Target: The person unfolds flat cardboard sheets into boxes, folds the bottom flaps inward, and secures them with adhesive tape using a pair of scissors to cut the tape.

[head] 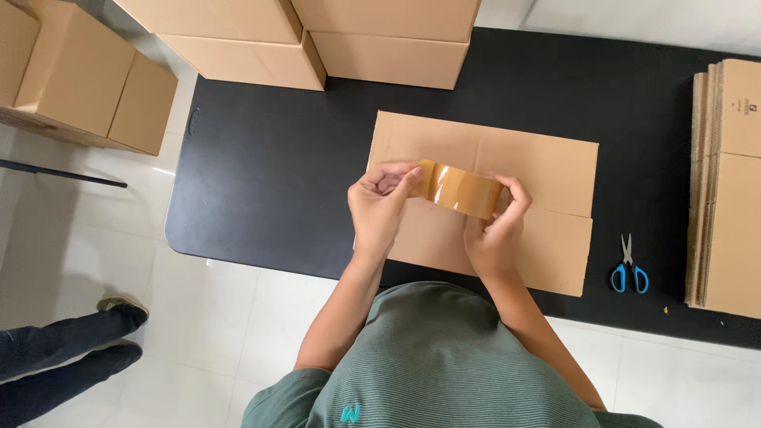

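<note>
White floor tiles surround a black table [261, 182] that fills the middle of the frame in the head view. At centre lies a flattened cardboard box [547, 170]. Above it, the left hand [379, 208] pinches the loose end of a brown packing tape roll [461, 190], while the right hand [495, 230] curls around the roll. Judging by this, tape is being started; next comes pulling a length free. Blue-handled scissors [629, 273] lie at lower right, beside stacked flat cartons [725, 182].

A flattened box [507, 170] lies on the table [269, 174], scissors [629, 271] to its right.
</note>
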